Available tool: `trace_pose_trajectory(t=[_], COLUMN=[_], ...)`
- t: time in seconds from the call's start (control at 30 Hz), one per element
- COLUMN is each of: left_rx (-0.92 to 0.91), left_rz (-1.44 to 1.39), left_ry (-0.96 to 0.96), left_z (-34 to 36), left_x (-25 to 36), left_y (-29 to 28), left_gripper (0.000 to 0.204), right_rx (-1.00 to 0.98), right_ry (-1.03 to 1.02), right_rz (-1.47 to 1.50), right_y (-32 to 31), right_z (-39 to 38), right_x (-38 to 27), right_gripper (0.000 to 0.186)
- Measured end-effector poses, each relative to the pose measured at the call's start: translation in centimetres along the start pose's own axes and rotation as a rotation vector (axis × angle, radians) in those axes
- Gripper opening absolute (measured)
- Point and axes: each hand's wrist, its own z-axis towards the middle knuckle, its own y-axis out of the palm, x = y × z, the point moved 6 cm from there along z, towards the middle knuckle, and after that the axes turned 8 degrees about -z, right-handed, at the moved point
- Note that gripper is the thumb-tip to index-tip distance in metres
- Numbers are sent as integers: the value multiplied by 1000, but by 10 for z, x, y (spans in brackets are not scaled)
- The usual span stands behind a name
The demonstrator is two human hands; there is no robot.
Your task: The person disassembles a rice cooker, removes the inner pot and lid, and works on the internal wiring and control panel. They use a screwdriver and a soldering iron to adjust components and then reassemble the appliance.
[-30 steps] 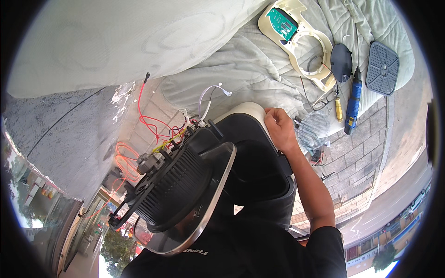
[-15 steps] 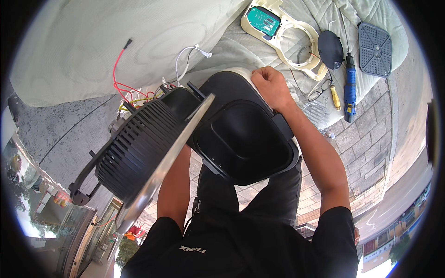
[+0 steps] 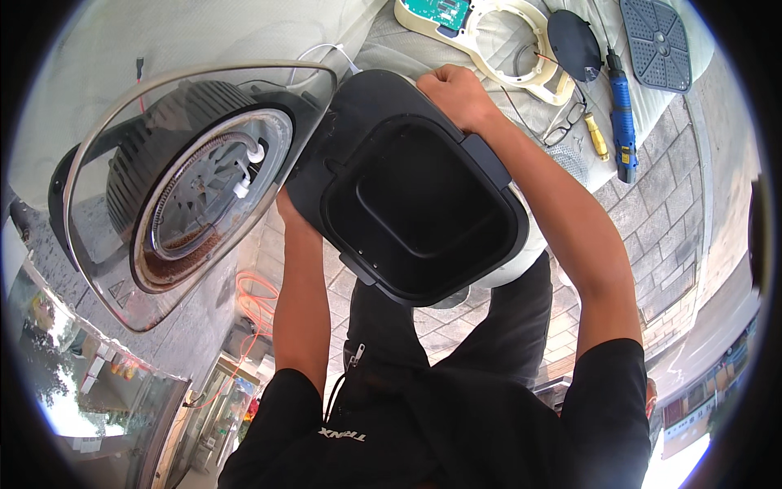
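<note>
The black appliance housing [image 3: 415, 212] is gripped at its upper rim by the right hand [image 3: 456, 94], fingers curled closed. The left hand [image 3: 287, 210] is hidden behind it; its fingers cannot be judged.

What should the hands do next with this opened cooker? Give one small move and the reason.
Probably lower the black cooker body onto the pale cloth before anything else. The right hand grips its far rim and the left hand props it from beneath, so it hangs in the air, while the hinged lid with the heating coil swings wide to the left, still wired.
</note>
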Motion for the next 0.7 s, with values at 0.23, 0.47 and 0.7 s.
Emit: trace_pose_trajectory(t=[0.23, 0.47, 0.7], left_rx=[-425, -439, -730], left_rz=[277, 258, 22], left_ry=[86, 134, 226], left_z=[4, 11, -11], left_x=[5, 8, 38], left_y=[-24, -38, -88], left_gripper=[50, 53, 40], right_rx=[-30, -104, 532], right_ry=[-133, -359, -603], right_rz=[-186, -412, -226], right_y=[-3, -13, -124], right_z=[2, 1, -117], right_x=[0, -19, 32], right_gripper=[48, 44, 37])
